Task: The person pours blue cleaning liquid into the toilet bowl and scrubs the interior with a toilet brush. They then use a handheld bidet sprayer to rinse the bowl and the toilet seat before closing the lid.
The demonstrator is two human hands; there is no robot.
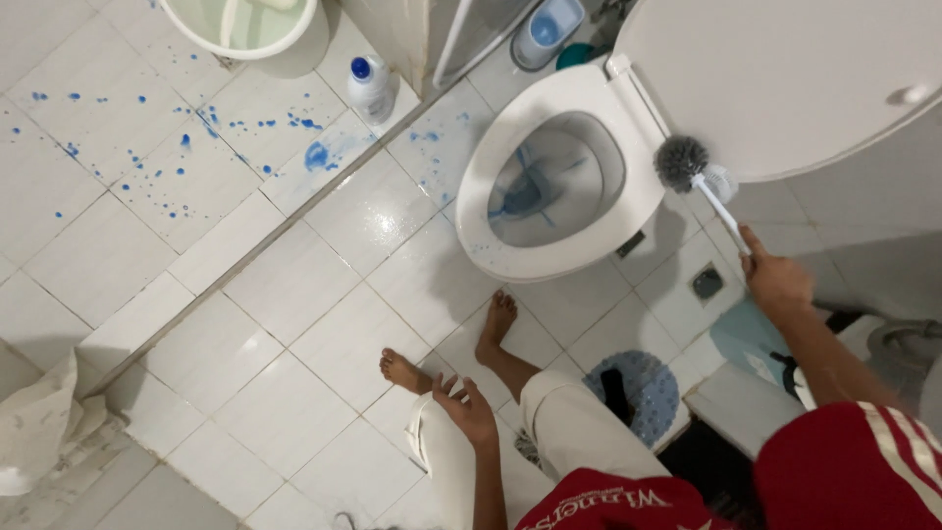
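We stand barefoot on the white tiled floor (324,285) in front of the toilet (549,186), and our right hand (775,280) is closed tight around the white handle of the toilet brush (684,163), whose grey bristle head hangs in the air just off the right side of the seat, near the raised lid (785,79), not yet inside the bowl. Our left hand (466,407) holds nothing; its fingers are loosely spread and it rests against our thigh. Blue cleaning liquid streaks the inside of the bowl and dots the seat rim, and more blue drops are scattered over the tiles to the left, close to the white bottle with the blue cap (371,86) and the pale bucket (240,25). The main risk we judge here is slipping: the tiles look glossy and wet, our feet are bare, and leaning forward with one arm stretched out shifts our weight. The brush could also drip or flick liquid onto the floor, our legs or our clothes if we swing it quickly, since its head sits outside the bowl. Stepping into the blue splashes would put cleaner on bare skin.
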